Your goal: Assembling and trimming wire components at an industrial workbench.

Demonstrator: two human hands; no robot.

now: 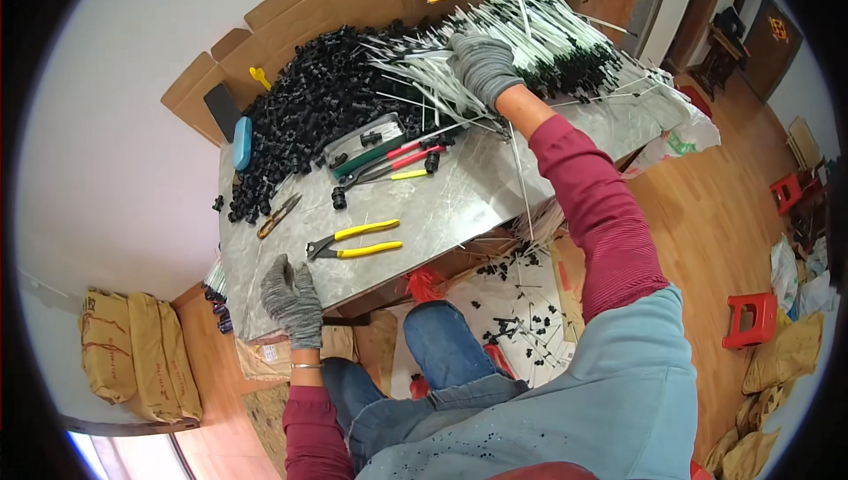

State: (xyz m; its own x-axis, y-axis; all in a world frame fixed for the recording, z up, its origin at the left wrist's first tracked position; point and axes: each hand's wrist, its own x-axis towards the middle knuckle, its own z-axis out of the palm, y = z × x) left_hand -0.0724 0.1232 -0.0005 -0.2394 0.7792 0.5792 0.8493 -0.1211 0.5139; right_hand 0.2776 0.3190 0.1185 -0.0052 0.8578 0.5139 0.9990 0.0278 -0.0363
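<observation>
My right grip (pixel 484 65), in a grey knit glove, is in among the thin white rods (pixel 565 34), many of them tipped in black. They spread away to its right, and others lie fanned out at its left. My fingertips are hidden among them, so I cannot tell whether they are closed on any. Left of that grip, and touching the fanned rods, is a big heap of black plastic fittings (pixel 309 96). A folded cardboard screen (pixel 291 12) stands behind the heap.

My left grip (pixel 291 302), gloved the same way, is released, thumb and fingers parted, at the near edge of the grey marbled bench (pixel 459 202). Just beyond it, to the right, lie end-cutting pincers with yellow handles (pixel 362 230). A small pair of snips (pixel 281 215) lies farther ahead of it, near the foot of the heap.

Between my two grips, nearer the right one, are red-handled pliers (pixel 411 159) and a tool with a yellow-green handle (pixel 409 174), just beside a shallow green tray (pixel 369 158). Well ahead of my left grip, a light-blue case (pixel 242 143) and a dark flat slab (pixel 222 111) stand at the heap's left side.
</observation>
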